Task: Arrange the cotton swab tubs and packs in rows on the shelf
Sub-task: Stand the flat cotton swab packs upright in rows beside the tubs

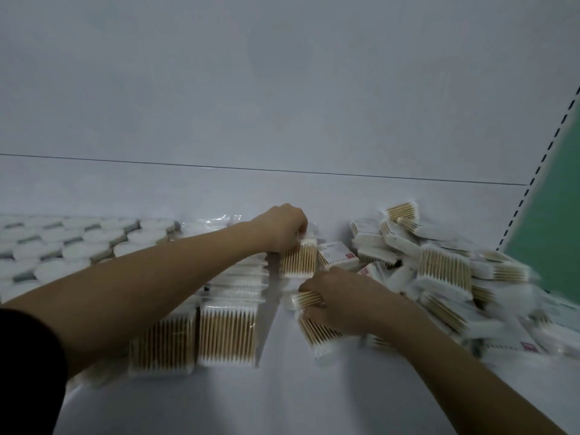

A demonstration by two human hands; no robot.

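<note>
Two hands set clear plastic packs of wooden cotton swabs in rows on a white shelf.
Left hand pinches one standing pack; right hand grips another pack. The loose heap of packs just right of it could slide onto the row.

— Where is everything sitting on the shelf?

— The tubs are standing in rows at the far left. Just right of them, the arranged packs are lying in rows running front to back.

— And the loose ones?

— The heap of packs is lying at the right, against the back panel. Two packs are sitting between rows and heap, one behind the other.
</note>
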